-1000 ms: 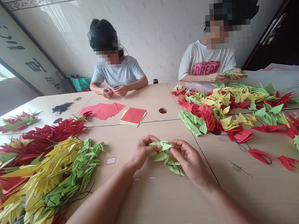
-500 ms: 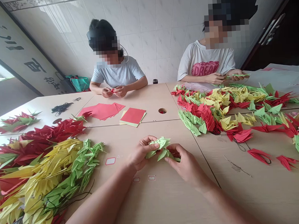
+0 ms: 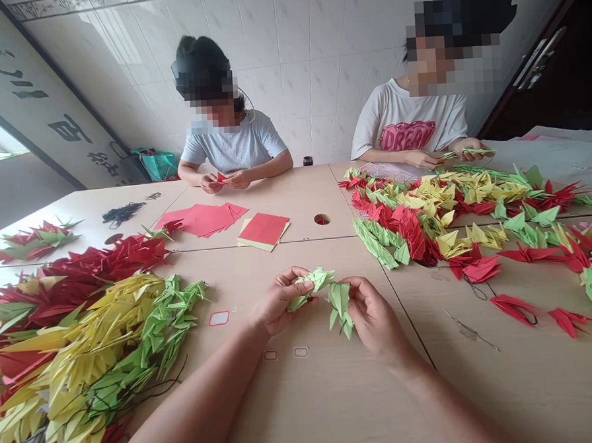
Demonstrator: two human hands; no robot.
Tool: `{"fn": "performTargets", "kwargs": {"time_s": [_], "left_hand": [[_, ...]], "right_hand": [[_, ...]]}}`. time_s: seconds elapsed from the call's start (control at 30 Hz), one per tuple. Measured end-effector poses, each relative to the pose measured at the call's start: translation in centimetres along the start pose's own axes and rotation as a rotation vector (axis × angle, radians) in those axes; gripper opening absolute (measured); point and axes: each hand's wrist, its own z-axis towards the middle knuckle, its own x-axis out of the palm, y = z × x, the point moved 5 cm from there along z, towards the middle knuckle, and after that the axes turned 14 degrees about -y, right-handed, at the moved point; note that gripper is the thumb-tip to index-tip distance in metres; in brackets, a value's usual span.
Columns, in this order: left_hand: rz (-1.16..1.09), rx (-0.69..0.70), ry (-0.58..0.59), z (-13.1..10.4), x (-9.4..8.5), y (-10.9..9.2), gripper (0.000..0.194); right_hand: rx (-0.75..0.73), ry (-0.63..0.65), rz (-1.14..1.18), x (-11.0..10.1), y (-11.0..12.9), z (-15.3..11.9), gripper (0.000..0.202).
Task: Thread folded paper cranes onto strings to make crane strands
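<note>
Over the middle of the table, my left hand [image 3: 283, 298] is closed on a small bunch of folded green paper cranes [image 3: 319, 279], thumb on top. Facing it, my right hand [image 3: 373, 310] pinches more green folded paper cranes [image 3: 339, 305], whose pointed ends hang down beside my fingers. A narrow gap separates most of the two green pieces; whether a string joins them I cannot tell. My right fingertips are partly hidden behind the paper.
Heaped strings of yellow cranes [image 3: 103, 331] and red cranes [image 3: 100, 268] lie left; mixed cranes [image 3: 415, 218] lie right, near a needle-like wire [image 3: 470, 329]. Red paper squares [image 3: 264, 231] sit ahead. Two people, one in pale blue [image 3: 237, 145], one in white [image 3: 399, 113], handle paper opposite.
My right hand has turned and lifted its green cranes, which now hang upright and stand further from those in my left hand. The left hand has barely moved.
</note>
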Motion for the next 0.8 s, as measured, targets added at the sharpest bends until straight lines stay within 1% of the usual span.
{"fn": "performTargets", "kwargs": {"time_s": [0.1,0.17,0.3,0.4,0.47,0.53,0.63,0.7,0.8], "left_hand": [[-0.013,-0.011,-0.011,-0.1,0.1,-0.1,0.023],[-0.013,-0.015,-0.011,-0.2,0.1,-0.1,0.023],[-0.001,-0.009,-0.013,-0.2,0.2,-0.2,0.022],[-0.011,-0.013,-0.019,-0.3,0.2,-0.3,0.023],[-0.021,-0.012,-0.018,-0.3,0.3,-0.3,0.023],[-0.025,-0.013,-0.017,-0.3,0.3,-0.3,0.024],[-0.016,-0.018,-0.022,-0.2,0.2,-0.2,0.023],[-0.010,-0.015,-0.023,-0.2,0.1,-0.2,0.023],[-0.012,0.001,-0.018,-0.2,0.1,-0.2,0.022]], "right_hand": [[0.109,-0.027,0.140,-0.2,0.1,0.0,0.031],[0.174,-0.026,0.243,-0.3,0.3,0.1,0.034],[0.318,0.061,0.371,-0.1,0.0,0.0,0.023],[0.391,0.101,0.403,-0.1,-0.1,-0.1,0.023],[0.381,0.140,0.444,-0.1,0.2,-0.1,0.030],[0.334,0.196,0.467,0.0,0.8,-0.2,0.039],[0.266,0.250,0.443,0.2,1.3,-0.5,0.042],[0.242,0.251,0.430,0.3,1.4,-0.6,0.043],[0.250,0.222,0.452,0.4,1.1,-0.6,0.046]]}}
